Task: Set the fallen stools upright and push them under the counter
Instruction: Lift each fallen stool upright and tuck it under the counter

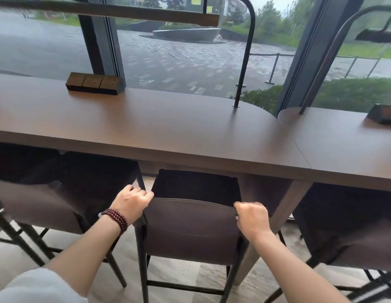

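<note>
Middle stool [191, 228] of 3 was found upright on its legs, facing the counter [146, 123], its seat partly beneath the counter edge and its backrest left outside, toward the person. The backrest was held at both top corners. The left hand [132, 203] was curled over the left corner, and the right hand [251, 215] was clamped on the right corner with the fingers wrapped over the edge. A hold at 2 corners was judged to have been chosen so that the stool could be kept square and steered straight in, without swinging toward either neighbour.

The left stool [48, 204] and the right stool [343, 237] were also seen upright, tucked to about the same depth, so the righting was judged done for these 3 and only the last push left. The slanted counter leg [284, 206] was seen just beside the middle stool's right side, so care was judged to be needed there. A beaded bracelet [115, 217] was worn on the left wrist. A wooden block [95, 83] was set at the counter's far edge, well apart from the hands.
</note>
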Demonstrator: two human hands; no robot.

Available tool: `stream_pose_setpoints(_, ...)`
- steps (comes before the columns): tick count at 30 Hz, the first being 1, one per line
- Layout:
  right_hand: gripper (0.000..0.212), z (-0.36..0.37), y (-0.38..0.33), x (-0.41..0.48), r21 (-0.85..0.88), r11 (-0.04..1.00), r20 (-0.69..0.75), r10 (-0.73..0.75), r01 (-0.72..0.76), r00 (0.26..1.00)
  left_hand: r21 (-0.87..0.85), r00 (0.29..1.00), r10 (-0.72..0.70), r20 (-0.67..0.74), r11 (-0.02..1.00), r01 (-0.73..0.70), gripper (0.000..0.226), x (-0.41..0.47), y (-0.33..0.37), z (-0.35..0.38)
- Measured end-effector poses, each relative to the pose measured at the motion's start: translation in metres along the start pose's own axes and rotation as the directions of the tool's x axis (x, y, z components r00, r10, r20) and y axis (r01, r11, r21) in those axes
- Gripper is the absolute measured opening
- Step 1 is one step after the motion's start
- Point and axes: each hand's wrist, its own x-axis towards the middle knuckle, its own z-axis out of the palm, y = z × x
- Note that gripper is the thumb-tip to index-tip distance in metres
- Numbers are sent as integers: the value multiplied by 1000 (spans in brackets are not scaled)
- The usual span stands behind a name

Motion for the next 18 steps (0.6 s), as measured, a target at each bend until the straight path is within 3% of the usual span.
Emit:
stream_pose_setpoints(5,43,4,-8,6,35,999,-46,32,-31,998,15,999,-38,10,999,38,34,8,-9,-2)
stream_pose_setpoints(10,43,15,-47,-8,88,996,-50,-11,16,999,32,985,-128,118,992,125,34,0,-23,6)
stream_pose_setpoints(18,49,28,-33,-12,35,999,-11,15,-15,1000,54,995,-59,80,997,54,36,-24,-9,18)
